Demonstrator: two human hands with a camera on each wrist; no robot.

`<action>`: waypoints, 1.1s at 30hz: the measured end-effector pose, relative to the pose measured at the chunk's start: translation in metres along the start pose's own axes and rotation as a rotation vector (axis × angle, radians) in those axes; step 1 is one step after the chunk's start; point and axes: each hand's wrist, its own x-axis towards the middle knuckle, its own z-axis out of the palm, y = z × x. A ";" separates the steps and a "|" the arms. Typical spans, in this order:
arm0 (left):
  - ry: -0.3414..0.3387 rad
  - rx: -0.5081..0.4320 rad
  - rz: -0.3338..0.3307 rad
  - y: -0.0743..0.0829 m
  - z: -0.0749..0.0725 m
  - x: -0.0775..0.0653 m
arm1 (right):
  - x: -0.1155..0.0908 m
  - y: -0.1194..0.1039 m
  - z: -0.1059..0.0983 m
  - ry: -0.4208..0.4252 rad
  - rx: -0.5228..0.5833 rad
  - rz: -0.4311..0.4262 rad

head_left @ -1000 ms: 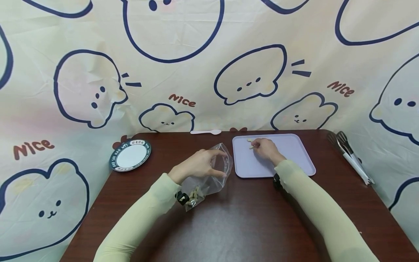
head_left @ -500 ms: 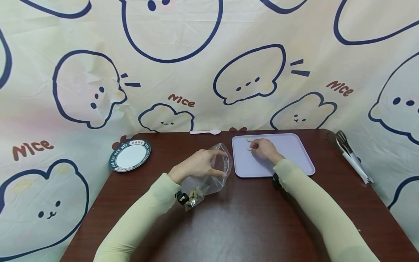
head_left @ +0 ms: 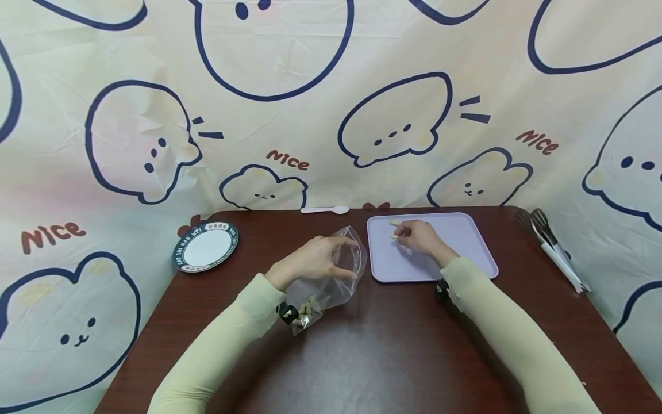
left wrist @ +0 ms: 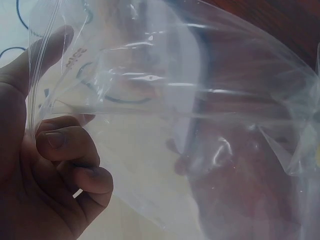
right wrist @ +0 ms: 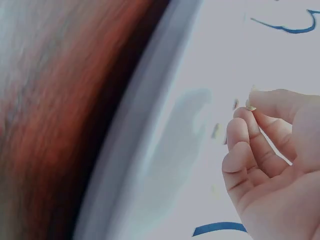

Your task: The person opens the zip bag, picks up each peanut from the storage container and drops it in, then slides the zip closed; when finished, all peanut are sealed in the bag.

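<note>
My left hand (head_left: 312, 260) holds open a clear zip bag (head_left: 337, 294) in the head view, thumb and fingers spread at its mouth. Several small beige-green pieces (head_left: 305, 310) lie in the bottom of the bag. The left wrist view has the see-through bag wall (left wrist: 230, 130) filling most of it, with curled fingers at the zip edge. Over the lilac tray (head_left: 468, 247), my right hand (head_left: 421, 237) pinches a small pale piece (right wrist: 251, 107) between thumb and fingertips. Another pale piece (head_left: 394, 222) lies on the tray beyond the fingers.
A plate with a dark green rim (head_left: 206, 246) stands at the table's left edge. A white spoon (head_left: 326, 210) lies at the back edge. At the right edge lie a whisk and tongs-like utensils (head_left: 561, 253). A printed cloth hangs behind the brown table (head_left: 362, 362).
My right wrist and sleeve have shifted slightly to the right, while the fingertips stay over the same part of the tray. The left hand and bag have not visibly moved.
</note>
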 end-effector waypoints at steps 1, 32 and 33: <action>0.002 0.003 0.000 0.000 0.000 0.000 | -0.002 -0.003 -0.002 0.006 0.005 -0.015; 0.010 0.015 -0.002 -0.001 0.002 0.003 | -0.072 -0.112 -0.019 -0.065 0.079 -0.357; 0.009 0.016 -0.002 -0.001 0.002 0.004 | -0.072 -0.114 -0.018 -0.068 0.078 -0.363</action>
